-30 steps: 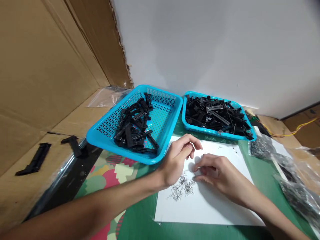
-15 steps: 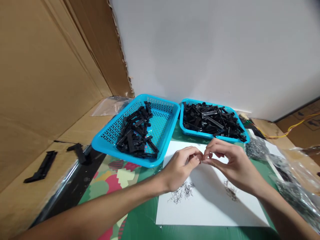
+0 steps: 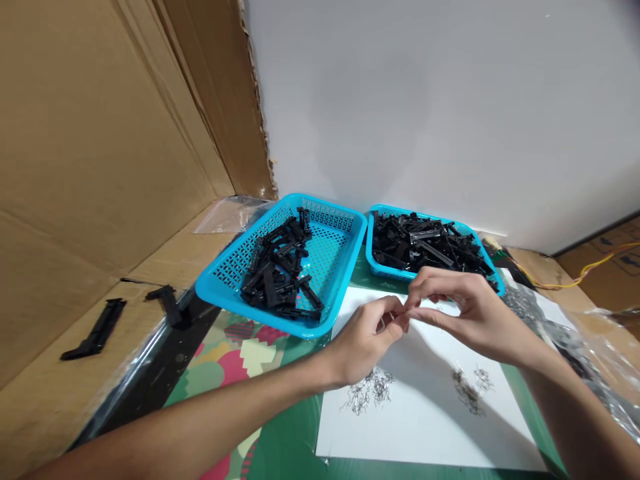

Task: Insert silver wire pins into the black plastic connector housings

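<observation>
My left hand [image 3: 375, 335] and my right hand [image 3: 457, 307] meet fingertip to fingertip above a white sheet [image 3: 400, 427]. Both are closed in a pinch; whatever sits between the fingers is too small and too covered to make out. Below my left hand lies a pile of small bent metal wire pieces [image 3: 369, 392]. Another small heap of fine metal pieces [image 3: 469, 390] rests on the sheet under my right wrist.
Behind the sheet stand a blue basket [image 3: 350, 267] partly filled with black plastic parts [image 3: 280, 267] and a fuller blue basket [image 3: 369, 247]. Two black parts lie on cardboard at left, one being a long piece [image 3: 97, 330]. Plastic bags [image 3: 590, 360] crowd the right side.
The view has shifted slightly, so the baskets and sheet sit a little further right and lower. My hands stay pinched together, with small changes in the fingers.
</observation>
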A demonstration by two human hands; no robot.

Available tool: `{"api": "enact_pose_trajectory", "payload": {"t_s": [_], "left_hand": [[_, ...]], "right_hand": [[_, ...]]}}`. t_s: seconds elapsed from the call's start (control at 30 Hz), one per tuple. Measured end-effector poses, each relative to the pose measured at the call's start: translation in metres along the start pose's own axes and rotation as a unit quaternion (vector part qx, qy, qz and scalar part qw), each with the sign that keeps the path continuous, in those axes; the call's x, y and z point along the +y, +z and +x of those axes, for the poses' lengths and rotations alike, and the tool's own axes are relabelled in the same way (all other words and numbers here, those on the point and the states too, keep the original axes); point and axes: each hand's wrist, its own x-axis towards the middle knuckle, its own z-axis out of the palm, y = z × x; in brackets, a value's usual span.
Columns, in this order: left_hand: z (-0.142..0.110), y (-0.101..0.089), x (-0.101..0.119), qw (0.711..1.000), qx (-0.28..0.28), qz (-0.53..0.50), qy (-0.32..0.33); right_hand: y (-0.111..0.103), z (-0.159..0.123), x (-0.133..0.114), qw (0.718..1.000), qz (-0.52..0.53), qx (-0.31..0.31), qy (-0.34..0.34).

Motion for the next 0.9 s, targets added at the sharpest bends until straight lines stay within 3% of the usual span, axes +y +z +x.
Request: {"api": "enact_pose_trajectory", "payload": {"t_s": [0.07, 0.13, 0.3, 0.43, 0.57, 0.7, 0.8, 0.9], "left_hand": [[0.001, 0.003, -0.007, 1.000, 0.018, 0.019, -0.005], [0.001, 0.007, -0.014, 0.999, 0.040, 0.035, -0.012], [-0.001, 0.009, -0.017, 0.995, 0.070, 0.062, -0.030], [-0.003, 0.007, -0.013, 0.996, 0.052, 0.063, -0.027], [-0.002, 0.007, -0.015, 0.996, 0.054, 0.062, -0.021], [0.002, 0.006, -0.019, 0.998, 0.044, 0.052, -0.011], [0.005, 0.005, -0.018, 0.999, 0.034, 0.028, 0.008], [0.005, 0.002, -0.012, 0.999, 0.040, -0.019, 0.017]], "right_hand": [[0.008, 0.018, -0.015, 0.999, -0.034, 0.031, -0.022], [0.023, 0.042, -0.028, 0.994, -0.103, 0.015, -0.045], [0.068, 0.112, -0.042, 0.934, -0.329, -0.135, -0.031], [0.091, 0.144, -0.039, 0.917, -0.363, -0.163, -0.018], [0.099, 0.152, -0.039, 0.911, -0.376, -0.172, -0.008], [0.076, 0.143, -0.043, 0.915, -0.392, -0.095, 0.012], [0.035, 0.118, -0.047, 0.939, -0.344, 0.016, 0.022], [-0.007, 0.074, -0.041, 0.964, -0.254, 0.064, 0.038]]}}
